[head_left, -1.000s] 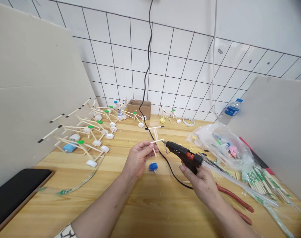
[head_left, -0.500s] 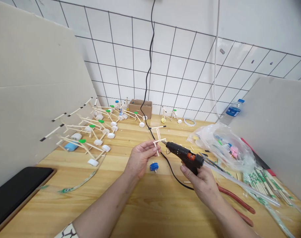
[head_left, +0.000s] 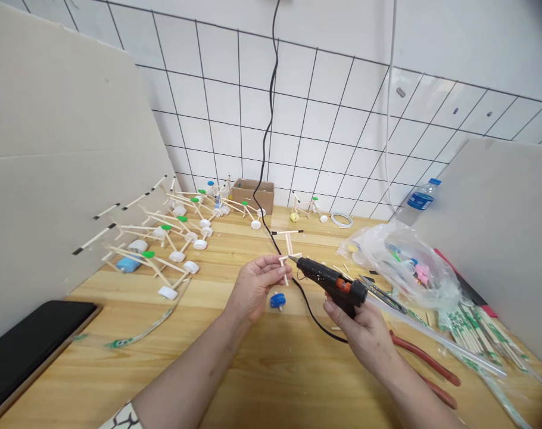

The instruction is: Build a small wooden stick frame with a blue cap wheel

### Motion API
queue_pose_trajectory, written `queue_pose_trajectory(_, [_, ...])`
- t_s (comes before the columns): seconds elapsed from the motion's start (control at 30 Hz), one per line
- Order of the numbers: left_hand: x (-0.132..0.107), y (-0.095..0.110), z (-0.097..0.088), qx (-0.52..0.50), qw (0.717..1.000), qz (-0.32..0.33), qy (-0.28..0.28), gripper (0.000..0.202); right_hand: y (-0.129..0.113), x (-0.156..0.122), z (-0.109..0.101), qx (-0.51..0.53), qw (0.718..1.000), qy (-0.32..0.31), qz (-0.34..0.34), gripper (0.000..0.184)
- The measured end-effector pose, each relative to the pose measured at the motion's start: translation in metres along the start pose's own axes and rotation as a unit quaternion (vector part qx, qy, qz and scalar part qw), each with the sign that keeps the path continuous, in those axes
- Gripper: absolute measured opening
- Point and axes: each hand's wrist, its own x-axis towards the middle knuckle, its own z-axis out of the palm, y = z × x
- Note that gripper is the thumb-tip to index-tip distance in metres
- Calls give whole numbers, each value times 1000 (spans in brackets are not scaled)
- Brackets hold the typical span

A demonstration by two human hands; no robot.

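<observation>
White tiles with black lines [head_left: 298, 128] stand behind your wooden table [head_left: 262, 369], and small stick models with white wheels [head_left: 182, 219] sit on the left. Your left hand [head_left: 258, 283] pinches a little stick frame [head_left: 289, 244] over the middle, near a blue wheel [head_left: 277, 300]. Your right hand [head_left: 367, 333] grips a black glue gun [head_left: 322, 274], its tip right by the frame.

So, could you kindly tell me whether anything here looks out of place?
Nothing looks spilled or broken. Two untidy spots, though: a black cord trails loosely across the table between the left hand and right hand, perhaps easily snagged; and a red-handled tool lies partly hidden by the right forearm.
</observation>
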Motion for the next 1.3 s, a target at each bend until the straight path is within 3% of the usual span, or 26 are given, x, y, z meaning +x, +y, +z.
queue_pose_trajectory(0.53, [-2, -3, 1, -45, 998, -39, -30, 27, 0, 0, 2, 10, 1000, 14, -17, 38])
queue_pose_trajectory(1.07, [0, -5, 1, -31, 998, -47, 6, 24, 4, -2, 3, -3, 1000, -3, -22, 31])
queue_pose_trajectory(1.3, [-2, -5, 3, -39, 998, -38, -13, 23, 2, -2, 2, -6, 1000, -11, -21, 30])
